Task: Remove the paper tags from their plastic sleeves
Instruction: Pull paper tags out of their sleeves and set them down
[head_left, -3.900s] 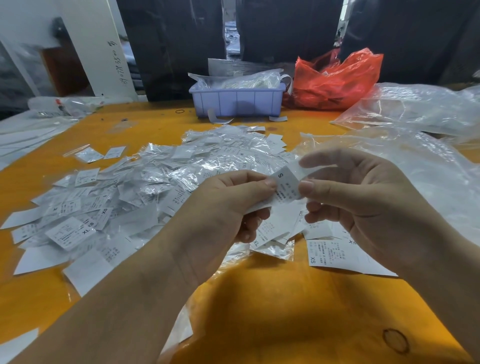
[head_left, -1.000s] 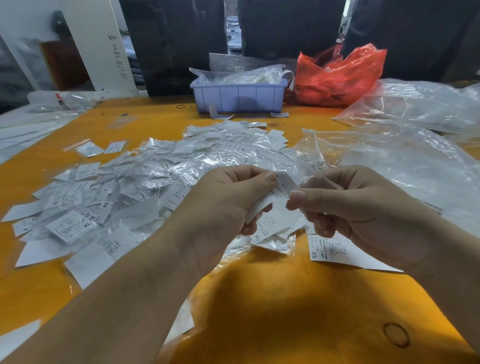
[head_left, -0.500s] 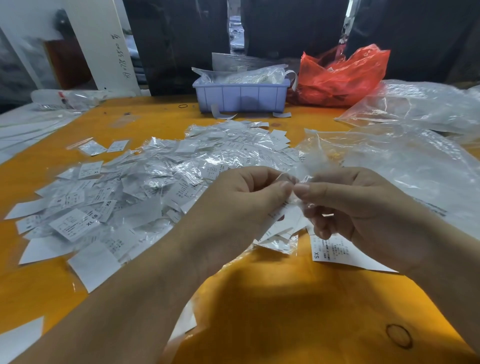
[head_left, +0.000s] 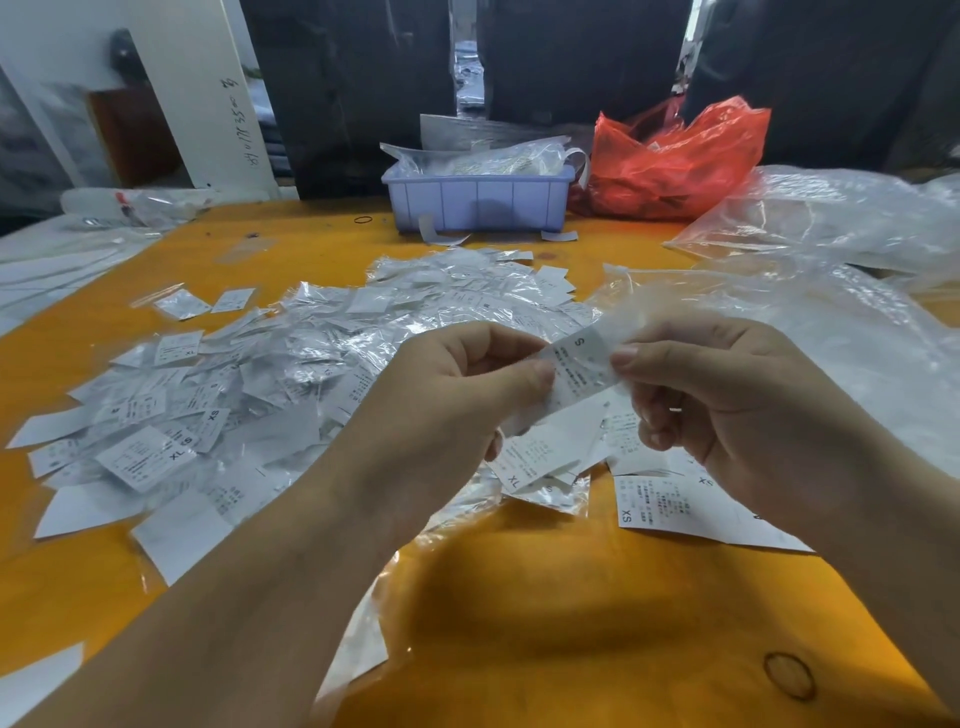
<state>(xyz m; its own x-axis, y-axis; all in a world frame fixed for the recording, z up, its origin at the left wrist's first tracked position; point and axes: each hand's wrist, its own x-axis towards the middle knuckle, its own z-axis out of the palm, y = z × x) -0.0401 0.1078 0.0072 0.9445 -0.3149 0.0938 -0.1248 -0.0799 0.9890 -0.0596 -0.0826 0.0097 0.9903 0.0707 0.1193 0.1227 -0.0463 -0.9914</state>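
Left hand (head_left: 457, 395) pinches the left edge of a paper tag (head_left: 579, 366) between thumb and curled fingers, held above the table. Tag is marked "S" with small print below, tilted, top end toward the right. Right hand (head_left: 727, 410) pinches the tag's right side with thumb and forefinger, remaining fingers curled under; a clear plastic sleeve (head_left: 631, 317) sits blurred at that hand's fingertips, over the tag's upper right end. Cannot tell how much of the tag is inside the sleeve. Directly below the hands, loose tags lie on the orange table (head_left: 545, 623): one marked "XL" (head_left: 540, 457), one marked "XS" (head_left: 670, 506) under the right wrist. To the left, a wide pile of sleeved tags (head_left: 270, 374) spreads over the table, bare white tags mixed in along its near edge. Right of the hands, large crumpled clear bags (head_left: 831, 332). At the far edge, a pale blue tray (head_left: 478, 200) filled with clear plastic, and a red plastic bag (head_left: 675, 161) just beside it on the right.
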